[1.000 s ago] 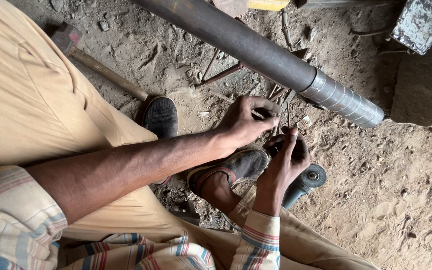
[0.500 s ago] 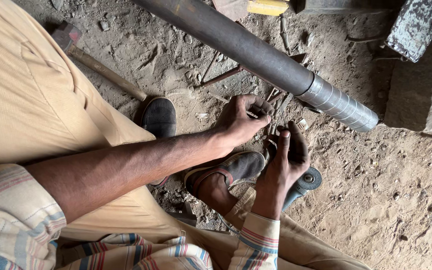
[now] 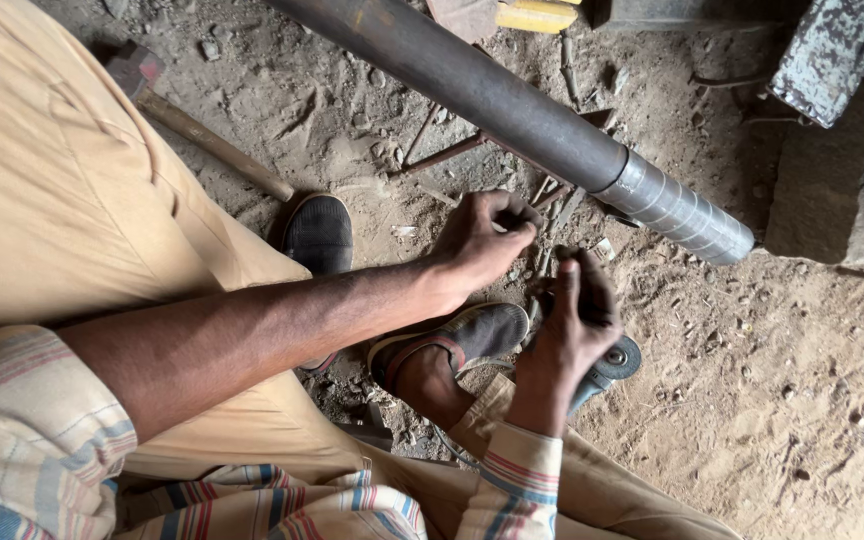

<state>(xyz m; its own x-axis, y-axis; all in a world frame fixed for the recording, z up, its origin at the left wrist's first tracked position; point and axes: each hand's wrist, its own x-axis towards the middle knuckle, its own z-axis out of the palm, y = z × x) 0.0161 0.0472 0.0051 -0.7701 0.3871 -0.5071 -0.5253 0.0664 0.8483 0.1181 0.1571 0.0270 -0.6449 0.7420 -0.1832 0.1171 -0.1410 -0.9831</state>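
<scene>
Angle grinder (image 3: 607, 368) — just beneath right hand (image 3: 572, 325), ungripped.

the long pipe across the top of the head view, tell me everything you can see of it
The pipe is a long round tube, metal by its look, running slantwise from the top edge down to the right over the sandy ground. Most of it is dark and dull with a faint yellowish smear near the top. Its lower end is bright silvery, ringed with bands. Thin rods lie under it. The left hand is curled just below it, not clearly touching it.
</scene>
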